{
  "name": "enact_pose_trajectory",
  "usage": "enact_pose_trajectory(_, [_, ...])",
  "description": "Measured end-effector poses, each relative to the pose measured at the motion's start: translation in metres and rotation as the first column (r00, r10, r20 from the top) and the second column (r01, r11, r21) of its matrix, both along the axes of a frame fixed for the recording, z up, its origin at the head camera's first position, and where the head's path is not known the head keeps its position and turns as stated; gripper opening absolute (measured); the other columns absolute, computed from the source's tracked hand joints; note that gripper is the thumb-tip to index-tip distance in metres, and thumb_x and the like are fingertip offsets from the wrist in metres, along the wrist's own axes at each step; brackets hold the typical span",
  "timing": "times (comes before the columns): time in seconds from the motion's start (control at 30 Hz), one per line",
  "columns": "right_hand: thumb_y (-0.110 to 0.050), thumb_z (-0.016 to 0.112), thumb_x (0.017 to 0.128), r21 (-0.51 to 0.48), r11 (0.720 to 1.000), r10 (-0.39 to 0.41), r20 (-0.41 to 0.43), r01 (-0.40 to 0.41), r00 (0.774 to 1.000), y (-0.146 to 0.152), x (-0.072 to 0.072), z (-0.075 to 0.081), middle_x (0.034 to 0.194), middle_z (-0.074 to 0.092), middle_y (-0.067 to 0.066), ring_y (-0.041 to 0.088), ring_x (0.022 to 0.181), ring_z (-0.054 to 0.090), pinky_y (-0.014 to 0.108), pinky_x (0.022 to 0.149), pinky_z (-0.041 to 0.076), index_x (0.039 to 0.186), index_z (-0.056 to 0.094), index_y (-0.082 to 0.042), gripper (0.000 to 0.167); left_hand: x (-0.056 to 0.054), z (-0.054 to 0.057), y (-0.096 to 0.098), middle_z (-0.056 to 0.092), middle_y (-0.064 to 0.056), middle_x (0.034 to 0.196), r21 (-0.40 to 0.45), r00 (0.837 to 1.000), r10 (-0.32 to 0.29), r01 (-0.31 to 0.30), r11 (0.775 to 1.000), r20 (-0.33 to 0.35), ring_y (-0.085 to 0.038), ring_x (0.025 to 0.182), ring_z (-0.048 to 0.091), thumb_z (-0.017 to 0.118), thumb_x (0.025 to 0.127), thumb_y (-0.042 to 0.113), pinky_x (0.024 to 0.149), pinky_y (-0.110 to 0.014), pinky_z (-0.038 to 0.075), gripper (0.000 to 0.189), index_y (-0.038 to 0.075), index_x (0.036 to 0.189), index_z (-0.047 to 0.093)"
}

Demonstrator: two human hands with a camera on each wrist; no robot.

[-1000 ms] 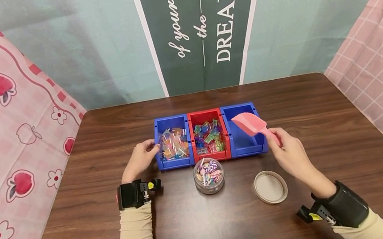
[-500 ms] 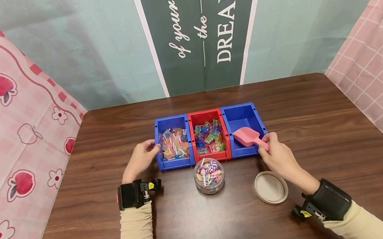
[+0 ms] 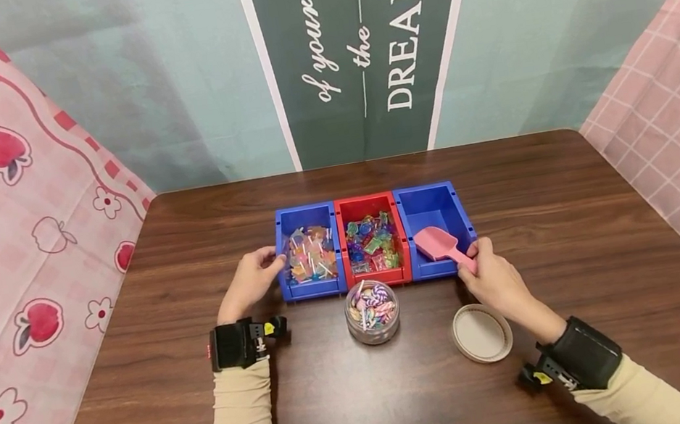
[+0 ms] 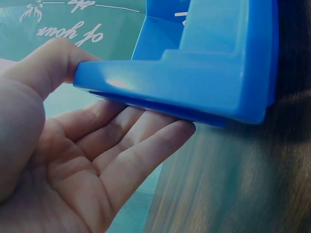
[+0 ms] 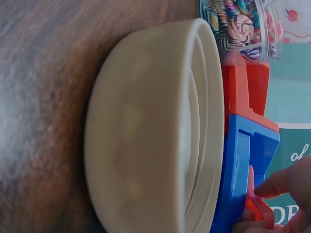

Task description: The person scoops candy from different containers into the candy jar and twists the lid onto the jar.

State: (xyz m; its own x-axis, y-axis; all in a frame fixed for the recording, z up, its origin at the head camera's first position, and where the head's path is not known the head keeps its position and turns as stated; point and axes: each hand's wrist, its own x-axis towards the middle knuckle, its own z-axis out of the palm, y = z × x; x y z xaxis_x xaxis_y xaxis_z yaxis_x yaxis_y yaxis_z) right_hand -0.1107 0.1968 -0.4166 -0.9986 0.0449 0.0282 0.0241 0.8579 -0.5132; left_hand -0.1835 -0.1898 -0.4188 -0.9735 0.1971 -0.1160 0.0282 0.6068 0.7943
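Observation:
My right hand (image 3: 497, 279) holds the handle of a pink scoop (image 3: 438, 243), whose head lies inside the right blue bin (image 3: 462, 207). That bin has nothing else visible in it. My left hand (image 3: 250, 282) grips the side wall of the left blue bin (image 3: 278, 239), thumb over the rim and fingers against the outside, as the left wrist view shows. Wrapped lollipops (image 3: 310, 254) fill this left bin. Between the two stands a red bin (image 3: 405, 261) with colourful wrapped candies (image 3: 374, 242).
A glass jar (image 3: 375, 336) of striped candies stands in front of the red bin. Right of it a cream lid (image 3: 482, 333) lies hollow side up, just below my right hand. The wooden table (image 3: 370, 413) runs back to a fabric backdrop (image 3: 201, 79).
My right hand has moved down and left, lowering the scoop from above the right bin into it. The left hand has stayed at its bin.

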Motion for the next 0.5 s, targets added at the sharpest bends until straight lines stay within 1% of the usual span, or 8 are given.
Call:
enact_pose_trajectory(0.1, [-0.014, 0.056, 0.089, 0.014, 1.000, 0.008, 0.021, -0.008, 1.000, 0.0013, 0.0006, 0.0002, 0.069, 0.053, 0.011, 0.024, 0.060, 0.051, 0.029, 0.053, 0.033, 0.107, 0.041, 0.001, 0.028, -0.0004, -0.0005, 0.0003, 0.064, -0.025, 0.119, 0.001, 1.000, 0.005, -0.005, 1.000, 0.007, -0.030, 0.104, 0.061, 0.050, 0.098, 0.020, 0.097, -0.047, 0.050, 0.040, -0.006, 0.129, 0.055])
enact_pose_trajectory(0.23, [-0.015, 0.058, 0.087, 0.027, 1.000, 0.012, 0.038, -0.013, 0.999, 0.0027, 0.0016, 0.0011, 0.067, 0.051, 0.010, 0.024, 0.060, 0.051, 0.029, 0.053, 0.032, 0.107, 0.041, 0.001, 0.031, -0.0007, 0.0021, 0.0026, 0.065, -0.025, 0.118, -0.021, 1.000, 0.011, -0.011, 1.000, -0.005, -0.031, 0.103, 0.061, 0.050, 0.097, 0.021, 0.096, -0.047, 0.051, 0.041, -0.007, 0.128, 0.055])
enact_pose_trajectory(0.4, [-0.015, 0.061, 0.086, 0.031, 0.999, 0.011, 0.031, -0.012, 0.999, 0.0036, 0.0042, 0.0022, 0.066, 0.051, 0.009, 0.025, 0.060, 0.050, 0.030, 0.053, 0.033, 0.107, 0.042, 0.001, 0.033, 0.0010, 0.0049, 0.0045, 0.064, -0.025, 0.118, -0.042, 1.000, 0.023, -0.023, 0.999, -0.005, -0.032, 0.105, 0.061, 0.050, 0.096, 0.021, 0.096, -0.047, 0.050, 0.043, -0.007, 0.129, 0.054])
enact_pose_trajectory(0.5, [-0.017, 0.064, 0.085, 0.027, 1.000, 0.006, 0.032, -0.007, 0.999, 0.0049, 0.0067, 0.0038, 0.069, 0.050, 0.009, 0.025, 0.061, 0.051, 0.030, 0.054, 0.034, 0.107, 0.042, 0.001, 0.036, 0.0025, 0.0069, 0.0054, 0.064, -0.026, 0.119, -0.054, 1.000, 0.022, -0.023, 0.998, -0.009, -0.032, 0.106, 0.061, 0.049, 0.097, 0.020, 0.096, -0.047, 0.050, 0.044, -0.007, 0.130, 0.053])
